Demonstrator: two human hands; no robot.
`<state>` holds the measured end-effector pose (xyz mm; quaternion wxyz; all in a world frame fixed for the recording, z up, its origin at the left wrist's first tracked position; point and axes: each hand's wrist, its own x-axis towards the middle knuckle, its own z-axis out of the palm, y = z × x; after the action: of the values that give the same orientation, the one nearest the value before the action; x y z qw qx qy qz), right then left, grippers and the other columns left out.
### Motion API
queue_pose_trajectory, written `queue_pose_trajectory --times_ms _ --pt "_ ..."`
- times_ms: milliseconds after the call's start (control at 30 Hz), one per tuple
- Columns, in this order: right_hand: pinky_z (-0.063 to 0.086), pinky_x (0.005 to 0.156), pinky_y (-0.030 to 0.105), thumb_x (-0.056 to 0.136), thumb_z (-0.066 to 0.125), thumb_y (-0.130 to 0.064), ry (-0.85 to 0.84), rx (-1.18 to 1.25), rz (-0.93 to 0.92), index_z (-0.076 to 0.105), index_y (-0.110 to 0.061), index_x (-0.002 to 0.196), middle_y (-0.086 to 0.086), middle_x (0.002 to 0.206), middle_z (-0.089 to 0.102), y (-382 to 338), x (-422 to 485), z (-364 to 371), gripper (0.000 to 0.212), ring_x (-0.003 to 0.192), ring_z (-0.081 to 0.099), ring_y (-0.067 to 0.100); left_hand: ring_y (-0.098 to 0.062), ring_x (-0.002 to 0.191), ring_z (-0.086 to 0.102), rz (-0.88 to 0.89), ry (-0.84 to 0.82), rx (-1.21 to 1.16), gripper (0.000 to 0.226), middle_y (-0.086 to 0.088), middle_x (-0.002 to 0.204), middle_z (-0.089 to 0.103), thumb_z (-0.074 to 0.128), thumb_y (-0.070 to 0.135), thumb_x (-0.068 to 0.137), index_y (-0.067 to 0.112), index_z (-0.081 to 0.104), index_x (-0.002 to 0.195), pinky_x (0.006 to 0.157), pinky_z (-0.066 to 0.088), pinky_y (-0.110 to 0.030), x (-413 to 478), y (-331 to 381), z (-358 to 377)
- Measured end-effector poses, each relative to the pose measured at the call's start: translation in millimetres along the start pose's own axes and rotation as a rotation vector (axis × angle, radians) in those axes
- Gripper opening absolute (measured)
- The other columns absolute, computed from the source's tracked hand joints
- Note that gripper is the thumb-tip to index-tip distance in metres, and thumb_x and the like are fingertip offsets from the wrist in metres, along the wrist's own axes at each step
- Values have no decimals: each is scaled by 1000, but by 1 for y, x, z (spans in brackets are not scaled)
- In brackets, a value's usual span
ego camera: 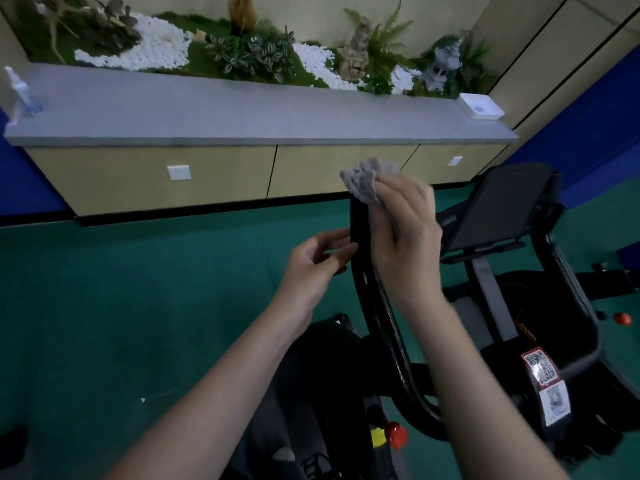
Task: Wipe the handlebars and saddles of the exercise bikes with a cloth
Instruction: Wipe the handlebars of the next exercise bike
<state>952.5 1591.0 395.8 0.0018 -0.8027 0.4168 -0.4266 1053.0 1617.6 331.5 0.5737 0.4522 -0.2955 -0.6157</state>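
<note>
Past forearms (pixel 214 393): mid-wipe at handlebar (pixel 358 216) tip, gripping cloth (pixel 367 180) in right hand (pixel 405 230), touching bar with left hand (pixel 311 268) fingertips. Next: slide down, keeping pressure.

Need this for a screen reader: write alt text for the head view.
The right hand holds a grey cloth against the top of a black handlebar; the left hand touches it lower down. A grey counter runs behind.

Grey cloth (pixel 367 183); glossy black handlebar (pixel 358 220). Teal-green floor (pixel 138 289). Pale grey worktop (pixel 242 116) over tan cabinet fronts (pixel 121 178), white tray (pixel 480 106) at its right end. White pebbles (pixel 156 46), green moss (pixel 199 55), leaves (pixel 249 53) striped green and white. Red knob (pixel 394 434), yellow label (pixel 377 437), black-and-white QR sticker (pixel 540 370) edged in red. Deep blue wall (pixel 588 133).
</note>
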Motion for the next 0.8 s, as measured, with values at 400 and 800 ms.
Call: queue_pose_trajectory --times_ms 400,800 --pt "42 97 31 91 58 -2 -937 13 -630 67 2 100 14 98 68 21 77 -15 13 96 63 27 -7 86 61 -86 73 -250 11 10 83 72 72 14 79 24 74 84 78 36 -28 1 -19 8" --pt "51 75 41 92 60 -19 -1336 -103 -936 68 -9 100 5 88 70 10 89 -5 15 83 64 25 -10 90 60 -109 115 -369 9 13 78 71 76 17 74 24 72 78 80 39 -28 -1 -47 13"
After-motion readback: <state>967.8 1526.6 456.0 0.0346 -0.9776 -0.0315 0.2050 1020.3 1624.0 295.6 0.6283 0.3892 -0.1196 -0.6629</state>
